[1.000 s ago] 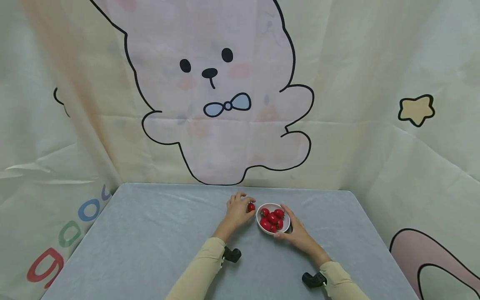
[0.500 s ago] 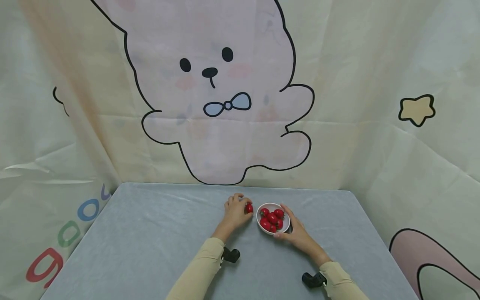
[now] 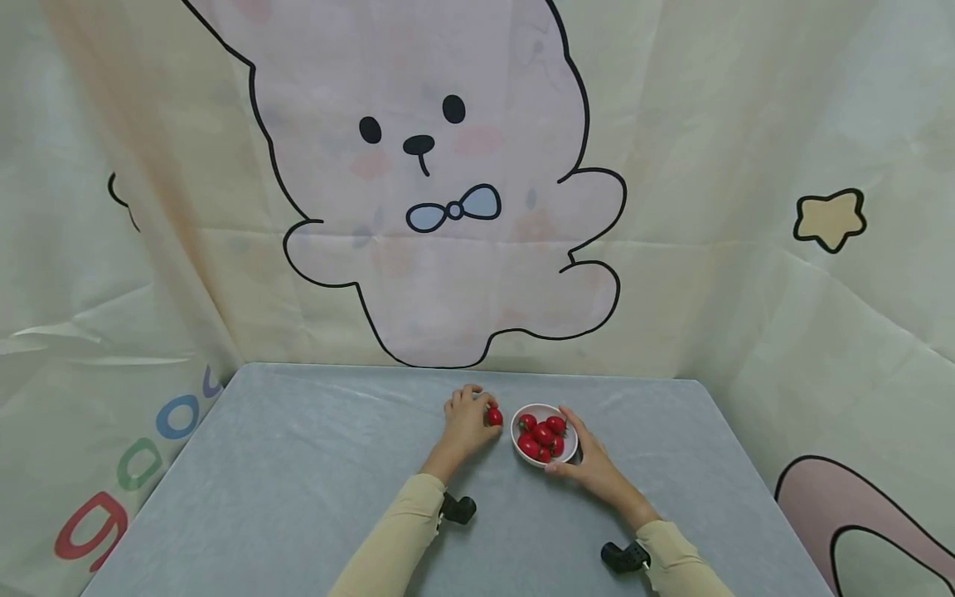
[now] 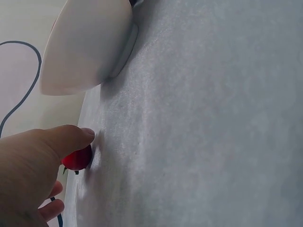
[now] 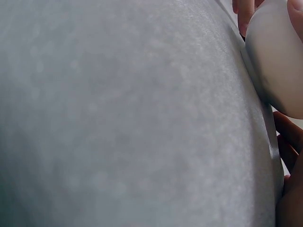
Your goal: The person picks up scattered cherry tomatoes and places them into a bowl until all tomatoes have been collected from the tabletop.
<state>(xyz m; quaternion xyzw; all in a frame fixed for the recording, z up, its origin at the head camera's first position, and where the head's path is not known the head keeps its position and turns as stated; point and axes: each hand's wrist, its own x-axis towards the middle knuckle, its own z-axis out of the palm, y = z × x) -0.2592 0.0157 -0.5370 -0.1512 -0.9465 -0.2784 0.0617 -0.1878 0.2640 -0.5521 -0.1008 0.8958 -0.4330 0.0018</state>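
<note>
Thumb and fingers of my left hand (image 3: 466, 421) pinch a red cherry tomato (image 3: 494, 416), just left of a white bowl. In the left wrist view, the tomato (image 4: 78, 159) shows below the thumb, close over the cloth, green leaf tips at its lower end. The round bowl (image 3: 520, 455) holds several more cherry tomatoes (image 3: 542, 434). My right hand (image 3: 597, 468) grips the bowl from its right side, thumb at the near rim and fingers toward the far rim. From the right wrist, the smooth outer wall of the bowl (image 5: 272, 61) fills the upper right corner.
A grey-blue cloth covers the table (image 3: 313, 473). Behind it hangs a pale curtain (image 3: 694, 166) printed with a cartoon animal, right beyond the table's far edge. Black wrist cameras sit on the left (image 3: 458, 508) and right (image 3: 625, 557) cuffs.
My left hand has shifted slightly left, away from the bowl, with the tomato still pinched and turned a little. The right hand and the bowl have stayed in place.
</note>
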